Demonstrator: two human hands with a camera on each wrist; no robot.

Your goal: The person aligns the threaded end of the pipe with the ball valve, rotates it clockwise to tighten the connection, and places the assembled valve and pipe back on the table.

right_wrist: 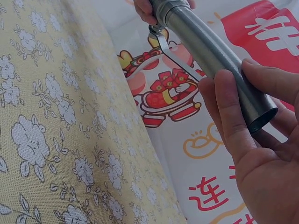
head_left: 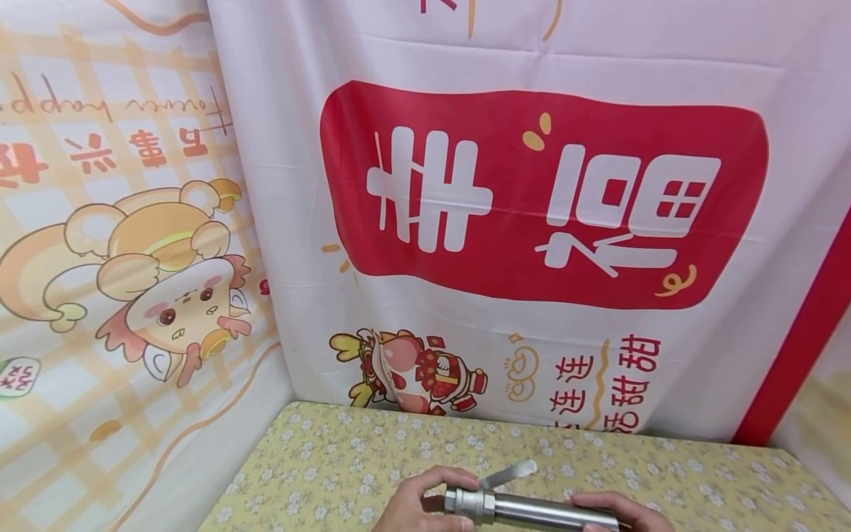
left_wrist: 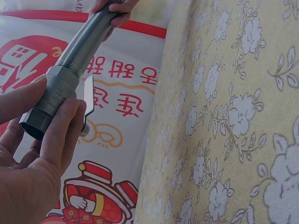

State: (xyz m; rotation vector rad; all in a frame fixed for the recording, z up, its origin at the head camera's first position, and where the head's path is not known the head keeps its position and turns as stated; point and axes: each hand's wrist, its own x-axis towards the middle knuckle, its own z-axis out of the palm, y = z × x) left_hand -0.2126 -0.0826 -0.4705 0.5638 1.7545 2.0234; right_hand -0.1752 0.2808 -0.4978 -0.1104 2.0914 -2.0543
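Note:
Low in the head view, a steel ball valve [head_left: 473,504] with a flat lever handle [head_left: 510,473] is joined to a smooth metal pipe [head_left: 555,511]. My left hand [head_left: 428,501] grips the valve body between thumb and fingers. The pipe's far end is held by my right hand [head_left: 625,510]. In the left wrist view the valve [left_wrist: 55,95] has an open hexagonal end, and threads show where the pipe [left_wrist: 88,42] enters it. The right wrist view shows the pipe's hollow end [right_wrist: 262,120] between the thumb and fingers of the right hand [right_wrist: 261,163].
Beneath the hands is a table covered with a yellow floral cloth [head_left: 319,458]. A white printed curtain with a red panel [head_left: 518,192] hangs behind it, and a checked cartoon curtain [head_left: 133,244] hangs at the left.

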